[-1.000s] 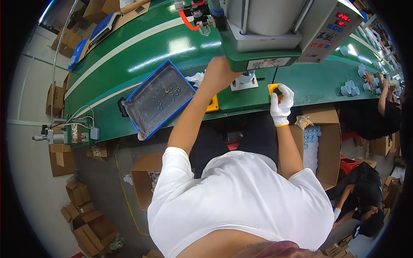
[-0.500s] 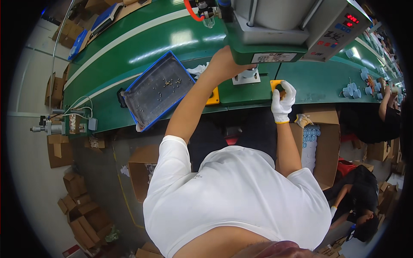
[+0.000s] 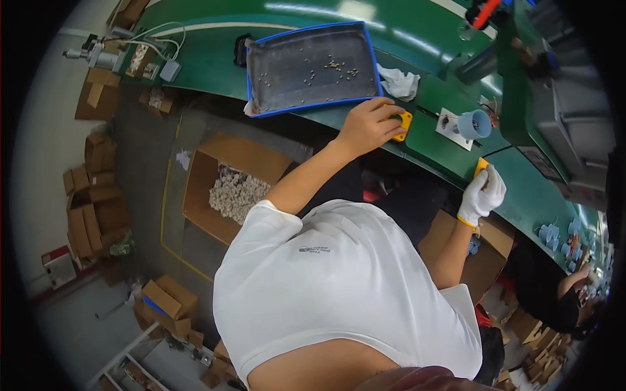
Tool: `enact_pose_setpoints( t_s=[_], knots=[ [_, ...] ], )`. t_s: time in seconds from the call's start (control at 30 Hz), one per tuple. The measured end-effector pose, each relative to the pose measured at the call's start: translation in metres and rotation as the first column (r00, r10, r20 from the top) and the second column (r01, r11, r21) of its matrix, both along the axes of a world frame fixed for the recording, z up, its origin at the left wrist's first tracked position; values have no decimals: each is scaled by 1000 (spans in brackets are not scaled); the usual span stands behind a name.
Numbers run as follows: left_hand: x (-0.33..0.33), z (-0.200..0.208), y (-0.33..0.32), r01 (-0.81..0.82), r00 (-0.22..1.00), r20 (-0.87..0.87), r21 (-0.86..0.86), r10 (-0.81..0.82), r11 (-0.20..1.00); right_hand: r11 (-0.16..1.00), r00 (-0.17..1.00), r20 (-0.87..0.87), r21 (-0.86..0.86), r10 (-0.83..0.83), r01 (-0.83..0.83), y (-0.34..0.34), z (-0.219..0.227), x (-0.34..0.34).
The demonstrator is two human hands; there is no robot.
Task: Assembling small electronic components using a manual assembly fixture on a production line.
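While left hand (image 3: 370, 129) and right hand (image 3: 482, 194) sit at two yellow boxes, a light-blue cup (image 3: 475, 124) stands on a white plate (image 3: 464, 143) between and beyond them.

Left hand bare, fingers loosely bent over left yellow box (image 3: 404, 125), nothing gripped; right hand white-gloved, fingers half curled at right yellow box (image 3: 481, 165), grip cannot be told. Left box flat, bright, partly covered; right box mostly hidden. Cup round, dark contents too small to identify. Desk (image 3: 208, 62) glossy green, bearing a blue-rimmed tray (image 3: 280, 58) of scattered small bits, crumpled white cloth (image 3: 399, 85) just beside it, large machine (image 3: 567, 111) at right. Grey floor (image 3: 143, 195) below; cardboard box (image 3: 199, 189) holds pale pieces.
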State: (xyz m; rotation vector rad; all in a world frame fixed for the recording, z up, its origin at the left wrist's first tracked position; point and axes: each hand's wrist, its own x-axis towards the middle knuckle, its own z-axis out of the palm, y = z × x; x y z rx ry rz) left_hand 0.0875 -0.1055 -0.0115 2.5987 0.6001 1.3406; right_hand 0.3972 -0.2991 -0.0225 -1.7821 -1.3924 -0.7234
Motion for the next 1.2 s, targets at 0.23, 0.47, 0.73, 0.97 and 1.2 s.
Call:
enact_pose_setpoints(
  t_s=[0.23,0.47,0.73,0.97,1.2],
  knots=[
    [-8,14,6,54,997,-40,-163,-61,985,988,975,-194,-134,-107,81,4,-5,1],
    [-182,3,123,-675,679,-445,-63,584,735,977,866,-493,135,-79,166,-11,-63,-8],
    [-215,-6,159,-650,428,-654,257,624,715,967,897,-438,199,-59,160,-4,-69,-4],
    [-212,-15,143,-597,612,-573,117,546,793,985,942,-334,152,-24,78,3,-18,-15],
    [-29,-13,47,-109,992,-99,-335,80,936,977,832,-553,198,45,79,6,41,-26]
  ],
)
